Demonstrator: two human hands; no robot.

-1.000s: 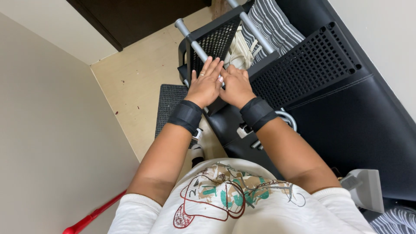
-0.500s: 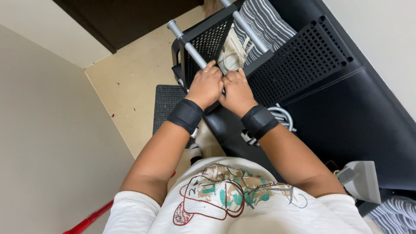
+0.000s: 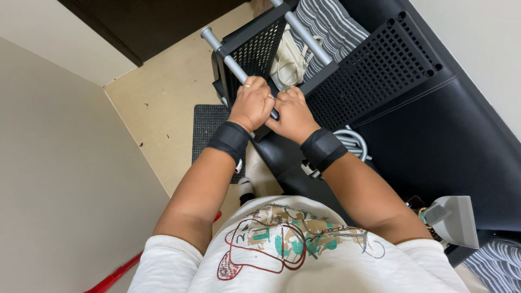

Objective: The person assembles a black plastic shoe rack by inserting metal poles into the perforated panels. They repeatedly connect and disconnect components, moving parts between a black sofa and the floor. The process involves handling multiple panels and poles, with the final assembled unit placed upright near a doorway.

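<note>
We hold the grey metal bar point(image 3: 230, 59) at the black perforated basket's point(image 3: 374, 70) near corner, left hand point(image 3: 251, 103) and right hand point(image 3: 293, 113) both closed tight round it. Judging by this, we are mid-assembly; next calls for steady seating.

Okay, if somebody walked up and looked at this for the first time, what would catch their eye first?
Probably the two hands pressed together at the centre: the left hand and right hand both grip a grey metal tube on a black perforated rack, each wrist in a black band. Next, the cream bag tucked inside the rack, beside striped fabric. A red pole lies at the lower left by the wall.
</note>
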